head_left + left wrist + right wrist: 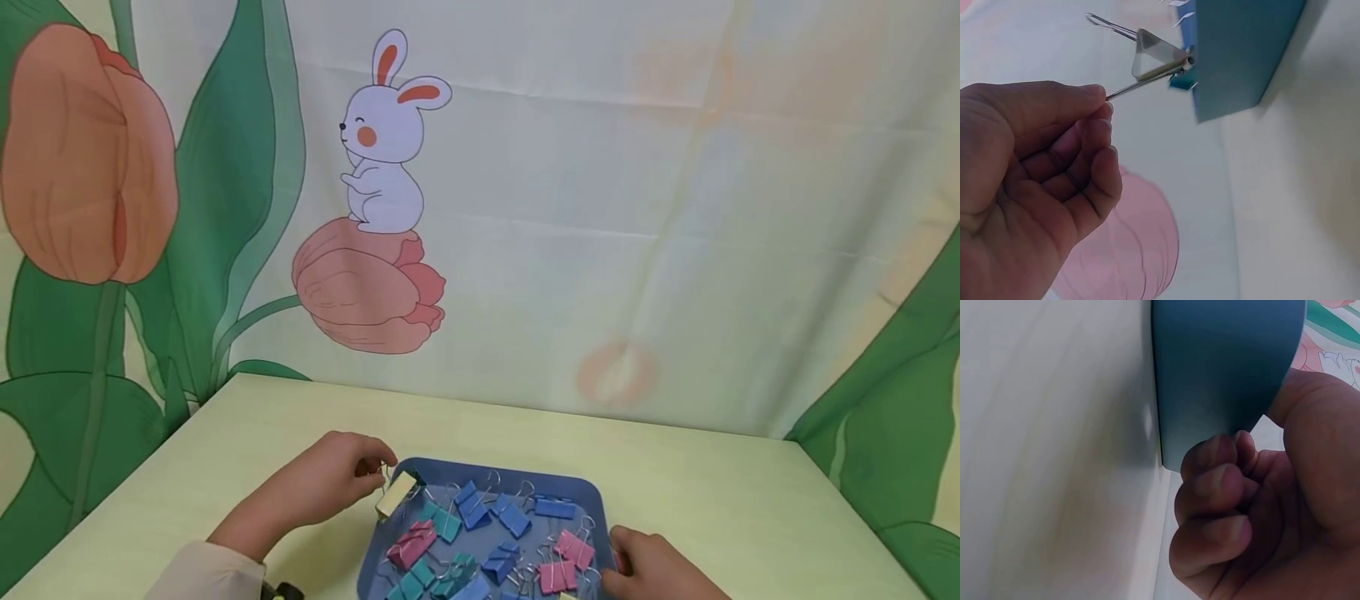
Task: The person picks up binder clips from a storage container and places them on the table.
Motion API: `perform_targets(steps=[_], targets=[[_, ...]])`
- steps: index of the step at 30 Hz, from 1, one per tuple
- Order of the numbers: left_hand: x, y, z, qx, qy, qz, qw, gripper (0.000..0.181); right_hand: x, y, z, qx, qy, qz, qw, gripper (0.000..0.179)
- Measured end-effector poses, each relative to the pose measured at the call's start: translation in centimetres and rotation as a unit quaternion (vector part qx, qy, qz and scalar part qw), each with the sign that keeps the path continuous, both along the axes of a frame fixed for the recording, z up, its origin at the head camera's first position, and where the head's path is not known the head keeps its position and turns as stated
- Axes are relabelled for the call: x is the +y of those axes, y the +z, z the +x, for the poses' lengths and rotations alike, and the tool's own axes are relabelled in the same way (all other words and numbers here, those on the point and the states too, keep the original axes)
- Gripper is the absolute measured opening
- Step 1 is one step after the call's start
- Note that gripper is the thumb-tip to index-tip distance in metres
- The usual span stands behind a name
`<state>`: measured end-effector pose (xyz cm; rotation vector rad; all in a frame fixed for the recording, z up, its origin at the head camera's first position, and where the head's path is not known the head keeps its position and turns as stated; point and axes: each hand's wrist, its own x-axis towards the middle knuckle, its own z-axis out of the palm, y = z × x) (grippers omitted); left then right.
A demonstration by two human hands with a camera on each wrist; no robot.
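Observation:
A blue tray [592, 492] stands on the table, holding several binder clips in blue, teal and pink. At its far left corner a pale yellow binder clip [396, 495] overlaps the rim. My left hand [347, 471] pinches a wire handle of this clip between thumb and forefinger. The left wrist view shows the clip [1155, 56] end-on against the tray wall [1235, 62], its other handle sticking out. On the opposite side, my right hand [651, 565] grips the tray's right wall, the curled fingers [1213, 534] against its outside and the thumb up by the rim.
The pale yellow table [300, 408] reaches back to a cloth backdrop [525, 208] printed with tulips and a rabbit. A small dark object with a yellow part [283, 591] shows beside the left sleeve [210, 575]. The tray's near side runs out of the head view.

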<state>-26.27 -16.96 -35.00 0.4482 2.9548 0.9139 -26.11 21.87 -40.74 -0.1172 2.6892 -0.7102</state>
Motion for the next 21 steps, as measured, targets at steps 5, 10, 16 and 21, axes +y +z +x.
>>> perform_targets(steps=[5,10,16,21], targets=[[-1.9,0.7,-0.2,0.023,0.007,0.014,0.9996,0.017,0.2,-0.1,-0.1,-0.001,-0.004,-0.006,1.0000,0.018],[-3.6,0.6,-0.5,0.011,0.006,0.034,0.9993,0.018,0.2,-0.2,-0.1,-0.004,-0.009,-0.007,0.9999,0.019],[-5.1,-0.4,-0.9,-0.027,-0.001,0.061,0.9978,0.017,0.2,-0.3,0.0,0.000,-0.011,-0.013,0.9999,0.019],[-6.0,-2.0,-1.3,-0.081,-0.021,0.112,0.9902,0.020,0.2,-0.3,-0.2,-0.002,-0.005,-0.022,0.9997,0.018]])
